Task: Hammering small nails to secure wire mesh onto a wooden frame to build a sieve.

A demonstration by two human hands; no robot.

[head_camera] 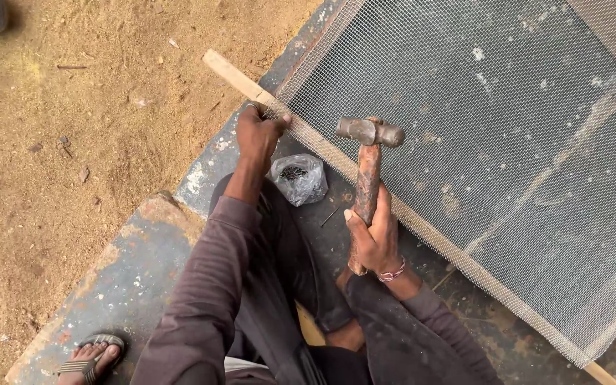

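My right hand (373,235) grips the worn wooden handle of a hammer (367,160); its metal head is raised just above the edge of a wooden frame (237,78) covered with wire mesh (479,121). My left hand (257,134) presses down on the frame's near rail at the mesh edge, fingers pinched there; whether it holds a nail is too small to tell. A small clear plastic bag of dark nails (298,177) lies on the slab between my hands.
The frame lies on a dark, stained concrete slab (137,271). Sandy ground with small debris (73,121) spreads to the left. My foot in a sandal (90,356) rests at the slab's lower-left corner. A loose nail (330,215) lies by the bag.
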